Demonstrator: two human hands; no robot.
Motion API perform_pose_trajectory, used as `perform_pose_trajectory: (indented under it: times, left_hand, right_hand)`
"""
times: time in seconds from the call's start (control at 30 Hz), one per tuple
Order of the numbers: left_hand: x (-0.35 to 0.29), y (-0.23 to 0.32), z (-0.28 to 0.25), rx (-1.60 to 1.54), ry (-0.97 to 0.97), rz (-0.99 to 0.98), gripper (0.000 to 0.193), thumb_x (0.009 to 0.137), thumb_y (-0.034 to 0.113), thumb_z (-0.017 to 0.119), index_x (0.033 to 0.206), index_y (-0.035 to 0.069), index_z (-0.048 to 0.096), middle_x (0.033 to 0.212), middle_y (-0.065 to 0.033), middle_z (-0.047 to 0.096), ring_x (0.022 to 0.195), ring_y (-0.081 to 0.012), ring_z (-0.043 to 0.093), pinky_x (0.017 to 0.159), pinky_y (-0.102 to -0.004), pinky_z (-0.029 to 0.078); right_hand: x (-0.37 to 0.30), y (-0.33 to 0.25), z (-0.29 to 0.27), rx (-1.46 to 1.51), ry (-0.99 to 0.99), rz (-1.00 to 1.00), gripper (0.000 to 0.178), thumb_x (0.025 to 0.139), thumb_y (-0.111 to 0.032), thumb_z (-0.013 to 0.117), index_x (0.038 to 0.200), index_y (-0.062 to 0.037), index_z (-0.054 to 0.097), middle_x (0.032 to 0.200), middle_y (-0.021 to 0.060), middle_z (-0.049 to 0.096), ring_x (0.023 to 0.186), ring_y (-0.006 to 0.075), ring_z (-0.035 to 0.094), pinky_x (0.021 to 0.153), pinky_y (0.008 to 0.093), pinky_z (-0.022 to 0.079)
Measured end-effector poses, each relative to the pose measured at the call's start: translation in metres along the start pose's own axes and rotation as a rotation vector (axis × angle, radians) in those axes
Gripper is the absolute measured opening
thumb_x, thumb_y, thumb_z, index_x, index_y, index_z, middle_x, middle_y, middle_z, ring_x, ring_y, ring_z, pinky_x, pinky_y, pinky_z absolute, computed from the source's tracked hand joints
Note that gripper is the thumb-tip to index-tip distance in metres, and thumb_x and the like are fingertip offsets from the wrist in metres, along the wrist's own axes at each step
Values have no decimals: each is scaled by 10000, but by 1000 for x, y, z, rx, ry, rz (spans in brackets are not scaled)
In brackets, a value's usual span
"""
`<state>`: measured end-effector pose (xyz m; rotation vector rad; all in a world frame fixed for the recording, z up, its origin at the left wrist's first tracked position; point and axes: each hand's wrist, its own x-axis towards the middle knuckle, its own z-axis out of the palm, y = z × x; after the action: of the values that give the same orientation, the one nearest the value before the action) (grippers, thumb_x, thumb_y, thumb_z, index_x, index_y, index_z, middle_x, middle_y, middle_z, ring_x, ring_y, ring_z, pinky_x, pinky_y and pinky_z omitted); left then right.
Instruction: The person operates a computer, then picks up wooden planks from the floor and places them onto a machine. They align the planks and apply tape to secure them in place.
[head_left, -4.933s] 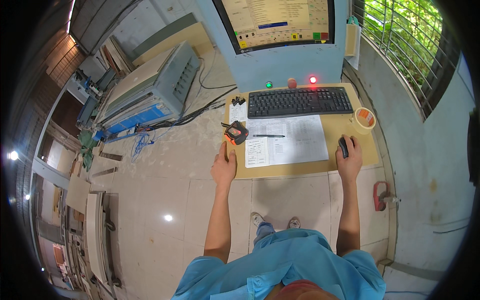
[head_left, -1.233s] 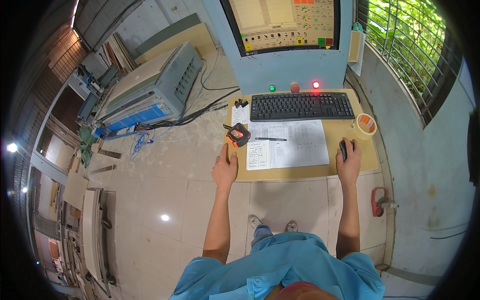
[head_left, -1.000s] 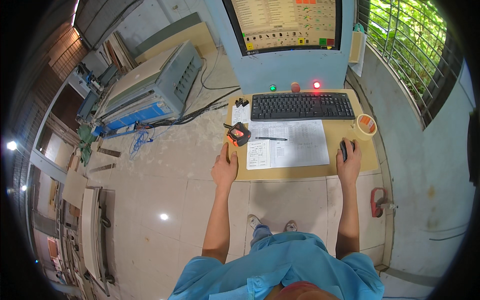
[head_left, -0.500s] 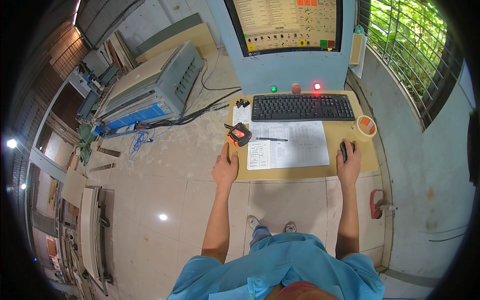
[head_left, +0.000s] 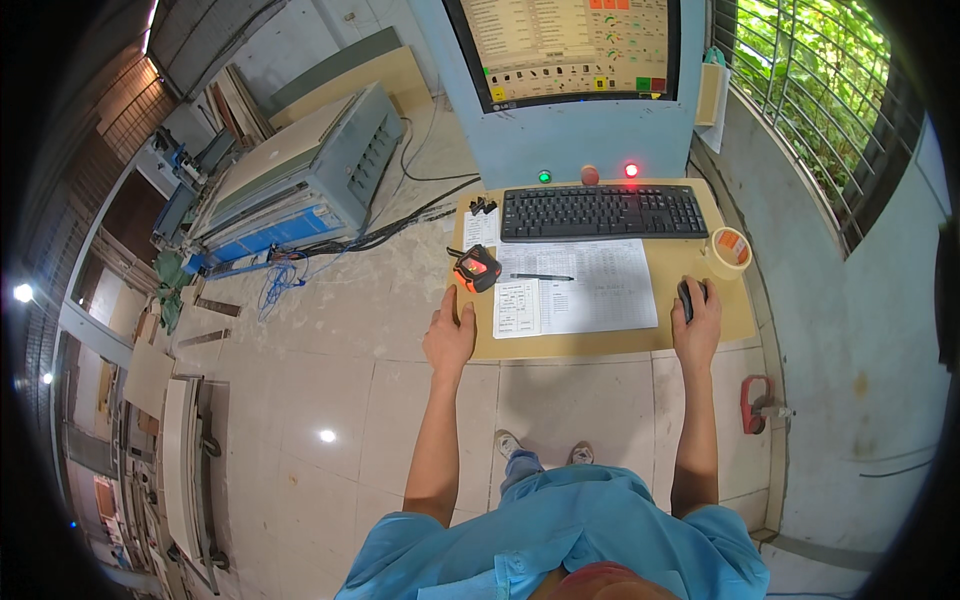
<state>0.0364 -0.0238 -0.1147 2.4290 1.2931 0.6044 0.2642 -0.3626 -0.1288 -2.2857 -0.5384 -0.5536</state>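
Observation:
On the right side of a small tan desk board (head_left: 600, 347), my right hand (head_left: 698, 325) is closed over a black computer mouse (head_left: 686, 300). My left hand (head_left: 450, 332) rests at the board's left edge with fingers stretched out, holding nothing. Just beyond it sits an orange and black tape measure (head_left: 476, 268). Printed sheets (head_left: 600, 300) lie in the middle, with a dark pen (head_left: 542, 277) across them. Behind the papers is a black keyboard (head_left: 603, 213). A roll of tape (head_left: 728, 252) stands beyond the mouse.
A blue cabinet with a lit monitor (head_left: 570, 50) rises behind the keyboard, with a green button (head_left: 545, 177) and a glowing red light (head_left: 631, 170). A large flat-bed machine (head_left: 300, 170) stands far left, cables on the floor. A barred window (head_left: 810, 100) is at right.
The view has shifted very slightly. Both hands stay in place, the right one on the mouse.

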Motion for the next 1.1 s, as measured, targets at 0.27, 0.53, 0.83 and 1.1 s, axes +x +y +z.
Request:
perform_pose_trajectory:
  times: [0.27,0.53,0.83,1.1]
  left_hand:
    - [0,1,-2,-10,-1,7,549,962,434,574,1482,268,514,1001,-170,714,894,-362,709,782,-487,546]
    - [-1,4,-5,18,-30,-24,549,966,441,562,1486,274,507,1040,-184,713,929,-371,710,802,-496,547]
    - [-1,2,-2,34,-36,-10,568,972,460,550,1501,261,490,1042,-165,704,890,-357,717,778,-494,561]
    - [0,-1,0,27,-7,14,565,969,449,561,1499,266,492,1032,-162,704,871,-356,714,763,-488,562]
  right_hand:
    - [0,5,2,8,-19,-29,459,923,-164,652,1377,-136,591,1438,260,485,1289,432,510,1068,474,444]
    - [-1,6,3,22,-41,-7,453,928,-170,647,1378,-165,594,1463,249,472,1305,429,502,1066,474,450]
    - [-2,7,3,28,-36,-8,451,923,-169,652,1371,-161,602,1465,240,476,1304,423,504,1067,472,450]
    - [-1,6,1,35,-42,-18,447,918,-161,657,1362,-147,611,1456,244,483,1300,425,508,1072,470,444]
